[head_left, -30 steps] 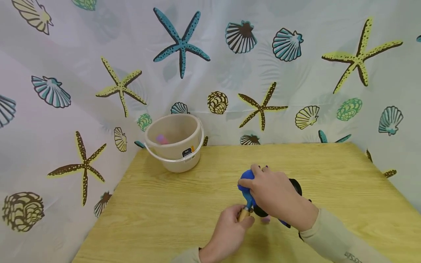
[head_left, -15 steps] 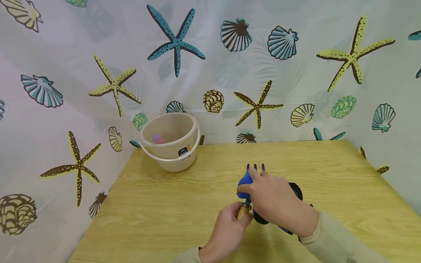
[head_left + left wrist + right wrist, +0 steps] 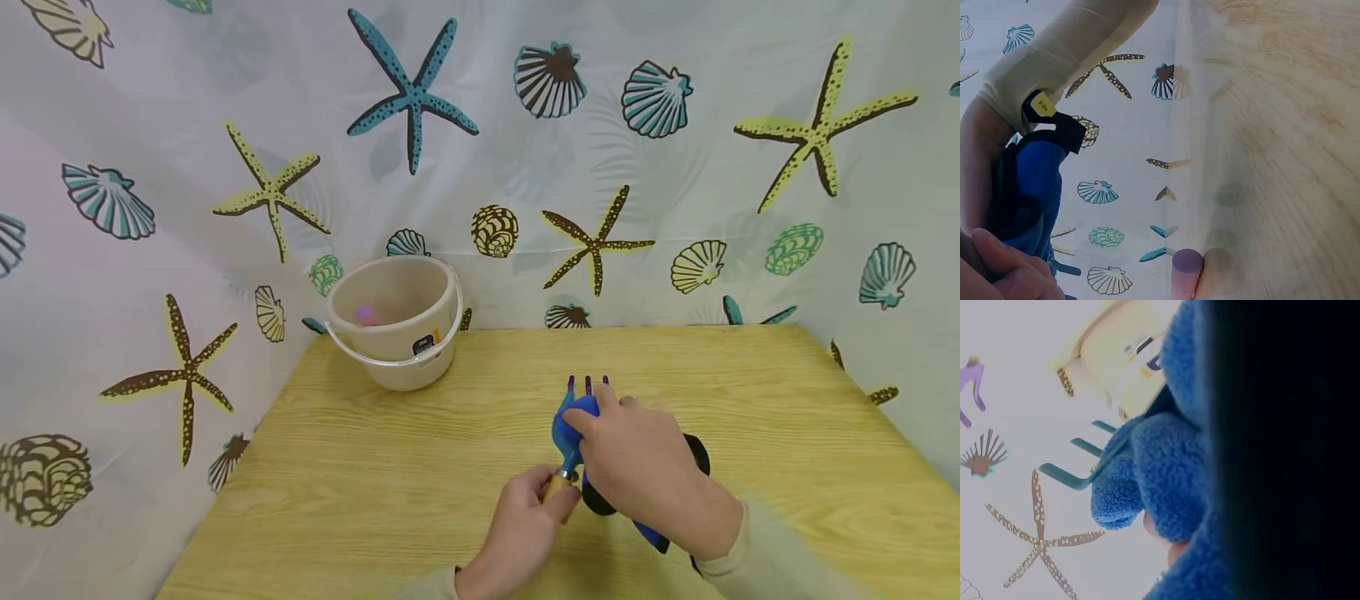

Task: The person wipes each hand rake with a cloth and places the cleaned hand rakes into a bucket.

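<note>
My left hand [image 3: 521,521] grips the wooden handle of a three-pronged hand rake [image 3: 567,458], whose blue head points away from me. With my right hand [image 3: 637,462] I hold a fuzzy blue cloth [image 3: 583,408] around the rake's head, the thumb pressing from the left. Purple-tipped prongs stick out past the fingers. Seen from the right wrist, folds of the cloth [image 3: 1169,469] wrap the metal below the bent prongs [image 3: 1082,456]. A loose end of the cloth hangs under my right wrist. In the left wrist view a pink cylinder [image 3: 1186,275] with a purple end stands beyond the hands.
A beige bucket [image 3: 431,362] with a white handle stands at the back left of the wooden table [image 3: 360,483]. Inside it lies a pink and purple object [image 3: 367,315]. A curtain [image 3: 465,150] printed with starfish and shells hangs behind and at both sides.
The rake's prongs, mostly hidden behind my right hand a second ago, now show above it. Both hands stay at the rake; the right one has shifted slightly right and down.
</note>
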The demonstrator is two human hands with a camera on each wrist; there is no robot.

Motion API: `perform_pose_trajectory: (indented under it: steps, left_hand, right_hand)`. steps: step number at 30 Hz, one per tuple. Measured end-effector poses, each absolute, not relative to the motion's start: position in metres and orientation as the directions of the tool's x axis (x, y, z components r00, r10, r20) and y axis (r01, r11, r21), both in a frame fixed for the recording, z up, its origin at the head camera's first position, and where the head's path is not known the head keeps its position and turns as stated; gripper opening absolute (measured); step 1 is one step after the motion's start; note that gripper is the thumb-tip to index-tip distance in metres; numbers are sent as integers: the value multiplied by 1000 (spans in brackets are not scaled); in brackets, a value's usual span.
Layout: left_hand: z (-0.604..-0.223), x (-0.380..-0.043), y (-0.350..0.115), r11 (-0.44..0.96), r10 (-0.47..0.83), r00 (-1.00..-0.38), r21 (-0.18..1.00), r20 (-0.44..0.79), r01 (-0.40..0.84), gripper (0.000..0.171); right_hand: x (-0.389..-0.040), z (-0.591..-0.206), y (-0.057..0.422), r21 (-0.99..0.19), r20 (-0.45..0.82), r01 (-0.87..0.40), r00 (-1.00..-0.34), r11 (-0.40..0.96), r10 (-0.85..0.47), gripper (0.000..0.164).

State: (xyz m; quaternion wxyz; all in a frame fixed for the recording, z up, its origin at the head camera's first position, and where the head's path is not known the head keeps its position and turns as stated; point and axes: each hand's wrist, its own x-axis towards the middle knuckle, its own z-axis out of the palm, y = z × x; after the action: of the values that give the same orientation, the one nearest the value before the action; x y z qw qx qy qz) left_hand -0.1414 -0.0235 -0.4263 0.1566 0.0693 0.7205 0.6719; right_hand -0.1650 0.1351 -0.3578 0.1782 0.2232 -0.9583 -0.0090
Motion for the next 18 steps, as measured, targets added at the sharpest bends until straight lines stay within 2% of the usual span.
perform_pose_trajectory:
  steps: [5,9,13,18]
  left_hand:
    - [-429,-145,-24,77,311,-944,993,-110,-91,15]
    - [-428,-147,-24,80,294,-953,996,-65,-43,15]
    - [-425,-145,-24,98,298,-951,994,-81,-54,22]
    - [-426,-144,-23,109,296,-950,992,-96,-66,25]
  right_hand:
    - [-158,-357,136,29,239,-498,-838,867,-490,27]
    - [-166,-357,138,25,318,-502,-816,865,-483,30]
    - [-181,-358,143,70,407,-451,-802,890,-438,30]
    - [-185,-358,147,65,360,-439,-827,896,-431,30]
